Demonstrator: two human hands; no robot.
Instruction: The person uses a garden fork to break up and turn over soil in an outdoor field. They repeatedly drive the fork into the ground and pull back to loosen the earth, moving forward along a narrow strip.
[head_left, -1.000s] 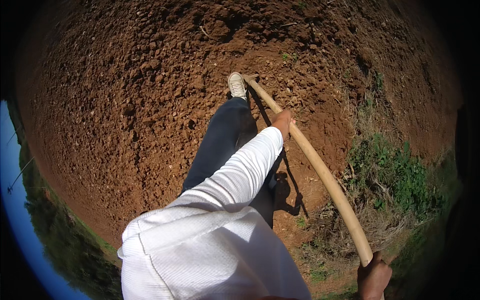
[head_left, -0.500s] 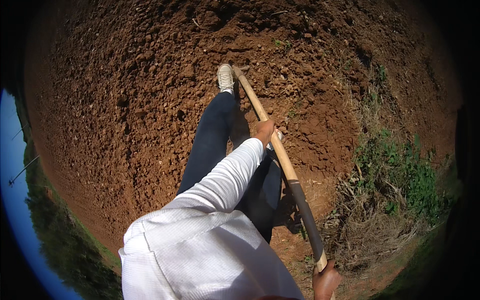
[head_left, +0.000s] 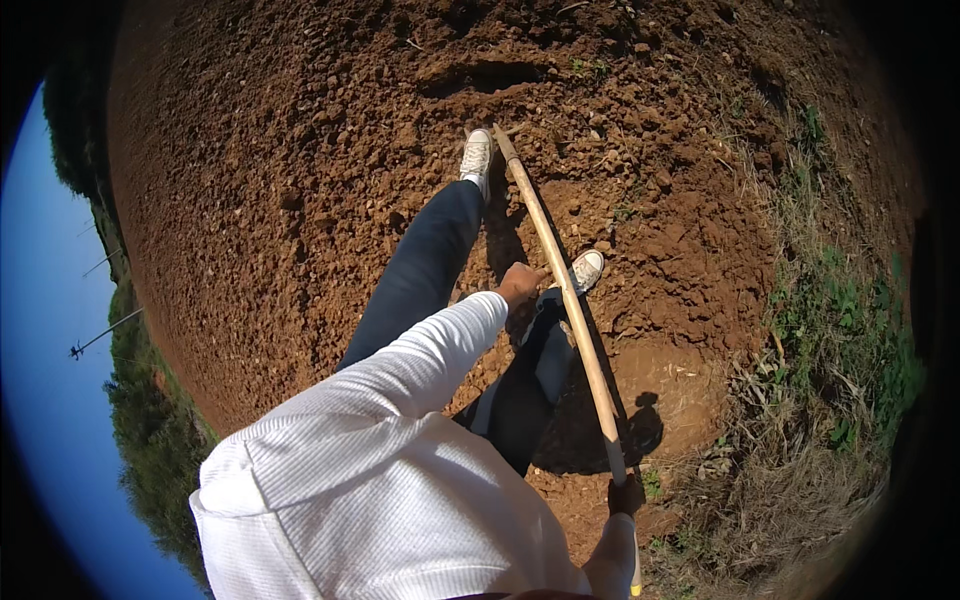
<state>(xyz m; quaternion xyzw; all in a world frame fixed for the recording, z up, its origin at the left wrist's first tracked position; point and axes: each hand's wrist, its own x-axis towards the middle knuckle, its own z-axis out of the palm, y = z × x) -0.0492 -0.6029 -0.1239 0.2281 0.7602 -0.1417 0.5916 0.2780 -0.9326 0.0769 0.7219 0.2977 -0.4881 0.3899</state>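
A long-handled hoe slants from the soil beside my left shoe down to the lower right. Its head lies low in reddish clods by the shoe tip, and its shape is mostly hidden. My left hand is curled at the left side of the wooden shaft about midway, with a digit reaching to it. Whether the other fingers wrap beneath is hidden. Lower down, my right hand is closed around the shaft near its butt end, in shade.
My left shoe is ahead, my right shoe just right of the shaft. Loose red soil spreads around, with a dark hollow beyond the hoe. Dry grass and green weeds grow at right; a pole and trees stand far left.
My right hand has moved up and left in view with the handle's lower end. My left hand sits more to the shaft's left side. My right shoe shows more fully, and the view has shifted.
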